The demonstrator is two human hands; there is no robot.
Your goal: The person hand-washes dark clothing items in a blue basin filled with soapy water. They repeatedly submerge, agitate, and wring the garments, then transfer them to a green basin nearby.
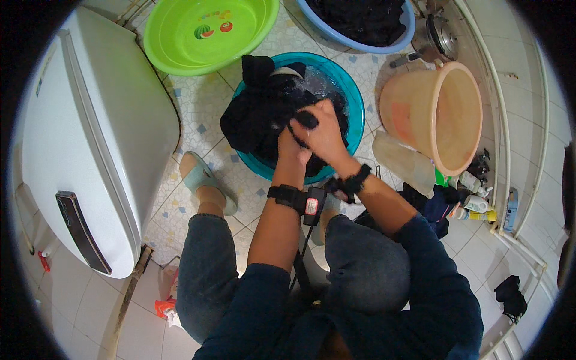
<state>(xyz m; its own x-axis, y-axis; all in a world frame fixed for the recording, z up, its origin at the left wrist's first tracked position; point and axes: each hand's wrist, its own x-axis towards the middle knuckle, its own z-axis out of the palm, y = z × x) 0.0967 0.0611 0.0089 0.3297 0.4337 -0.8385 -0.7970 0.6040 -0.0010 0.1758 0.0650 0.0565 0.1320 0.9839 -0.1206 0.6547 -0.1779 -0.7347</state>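
A teal plastic basin (355,112) on the tiled floor holds soapy water and a dark cloth garment (256,117), part of which hangs over the basin's left rim. My left hand (290,144) is low over the cloth, its fingers partly hidden by the other hand and the fabric. Just above and to the right, my right hand (321,130) is closed on a bunched piece of the dark cloth, close against the left. Both wrists wear black straps.
A green basin (180,58) and a blue basin (407,36) with dark clothes stand beyond. At right are an orange bucket (405,112), a metal kettle (443,40) and several bottles (474,203). A white appliance (99,112) bearing a phone (83,231) stands at left.
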